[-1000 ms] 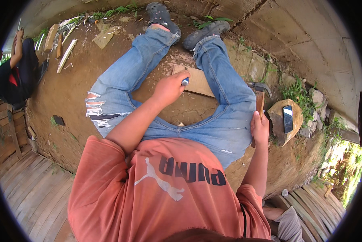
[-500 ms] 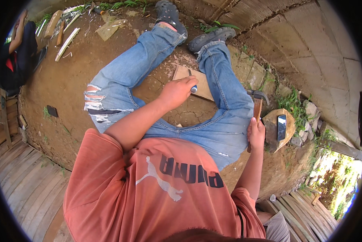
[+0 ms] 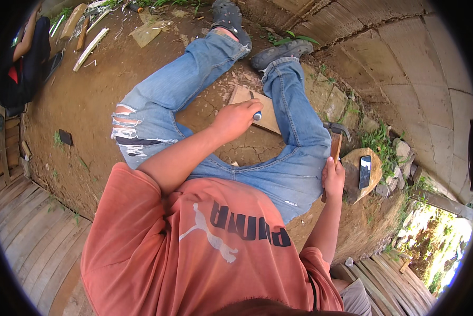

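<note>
Between my legs a flat wooden board [image 3: 270,117] lies on the dirt ground. My left hand [image 3: 237,119] is over its near-left part, closed around a chisel [image 3: 257,115]. The blue end of the chisel's handle sticks out of my fist toward me, and a dark narrow blade shows past my fingers above the board. Whether the blade's tip touches the wood I cannot tell. Beside my right thigh, my right hand [image 3: 333,178] grips the wooden handle of a claw hammer [image 3: 337,128], its metal head pointing up and away from me.
A phone [image 3: 365,171] rests on a cut stump [image 3: 356,158] at my right, near stones [image 3: 402,150] and a block wall [image 3: 405,79]. A dark flat object [image 3: 65,137] lies on the ground at left. Wood strips [image 3: 91,49] and another person [image 3: 23,73] are at far left.
The view has shifted slightly. Both hands keep their grips on the chisel and the hammer, in nearly the same places; the board stays where it was.
</note>
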`<state>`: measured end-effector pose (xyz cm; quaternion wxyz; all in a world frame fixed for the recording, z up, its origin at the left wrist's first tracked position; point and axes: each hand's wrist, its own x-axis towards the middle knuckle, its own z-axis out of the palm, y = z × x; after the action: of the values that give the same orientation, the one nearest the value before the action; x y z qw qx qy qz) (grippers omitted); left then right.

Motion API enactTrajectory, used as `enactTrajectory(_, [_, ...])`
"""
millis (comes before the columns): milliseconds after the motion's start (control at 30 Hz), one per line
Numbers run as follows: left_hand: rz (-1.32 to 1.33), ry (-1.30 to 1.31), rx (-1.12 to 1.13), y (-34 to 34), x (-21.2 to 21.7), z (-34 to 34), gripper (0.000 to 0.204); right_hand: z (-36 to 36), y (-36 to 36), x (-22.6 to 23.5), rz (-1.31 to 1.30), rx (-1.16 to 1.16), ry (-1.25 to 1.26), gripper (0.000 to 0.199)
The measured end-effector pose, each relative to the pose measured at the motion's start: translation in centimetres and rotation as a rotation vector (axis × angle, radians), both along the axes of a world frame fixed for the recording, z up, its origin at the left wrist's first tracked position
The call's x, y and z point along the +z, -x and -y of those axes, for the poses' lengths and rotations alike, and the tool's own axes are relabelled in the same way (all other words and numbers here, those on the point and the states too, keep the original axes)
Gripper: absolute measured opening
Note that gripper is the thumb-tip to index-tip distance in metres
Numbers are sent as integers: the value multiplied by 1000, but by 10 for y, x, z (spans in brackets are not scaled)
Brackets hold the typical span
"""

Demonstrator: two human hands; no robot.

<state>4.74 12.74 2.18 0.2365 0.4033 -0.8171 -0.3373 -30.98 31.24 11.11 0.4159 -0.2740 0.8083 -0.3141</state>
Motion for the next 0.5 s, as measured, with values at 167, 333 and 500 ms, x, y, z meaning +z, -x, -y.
enactTrajectory(167, [71,-117,-36,-1,7,2,45,1,-1,2,10,-12,-14,34])
enactTrajectory(333, [68,-96,-24,0,1,2,42,1,-1,3,13,4,-17,36])
enactTrajectory(500, [18,-22,5,0,-5,0,31,2,-2,2,-5,9,-16,38])
